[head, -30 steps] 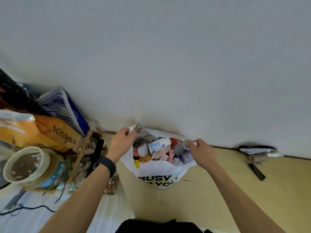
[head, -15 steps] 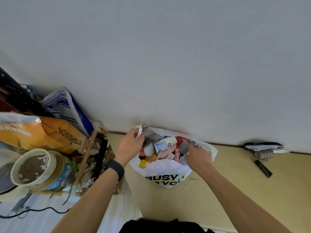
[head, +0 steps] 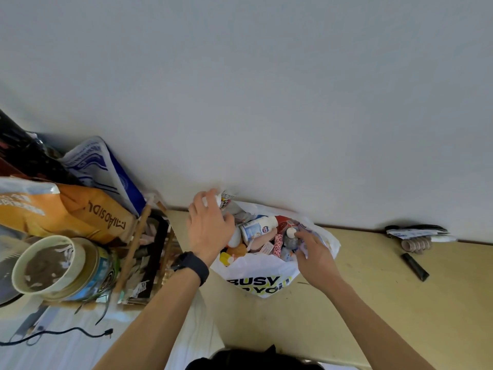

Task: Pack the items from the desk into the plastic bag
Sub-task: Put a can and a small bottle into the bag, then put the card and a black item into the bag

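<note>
- The step in hand looks like settling a small grey bottle [head: 289, 237] among what is already in the plastic bag [head: 262, 276]. It stands at the right side of the bag's mouth with its pale cap up, beside a red patterned tube [head: 278, 243].
- To do it well, I would push the bottle down into a gap rather than leave it perched on the heap, since the bag is full to the brim and a tall item on top could tip out over the low near rim.
- The bag itself sits on the yellow desk [head: 373, 289] against the far wall, its mouth facing up and its printed side nearest the person.
- A white jar with a blue label [head: 257, 228] lies on its side in the middle of the load; working around it would save shifting it.
- The left hand [head: 209, 231] reaches in from the near left, back of the hand up, fingers spread and loosely curled over the far-left rim. Whether it pinches the white handle there, I cannot tell.
- The right hand [head: 313, 253] comes from the near right, fingers curled at the bottle and the crumpled rim; it touches the bottle, but a firm grip is not clear.
- A black stick-like item [head: 415, 266] and a small cluster at the wall [head: 418, 237] remain on the desk to the right, well apart from the bag, so packing seems unfinished.
</note>
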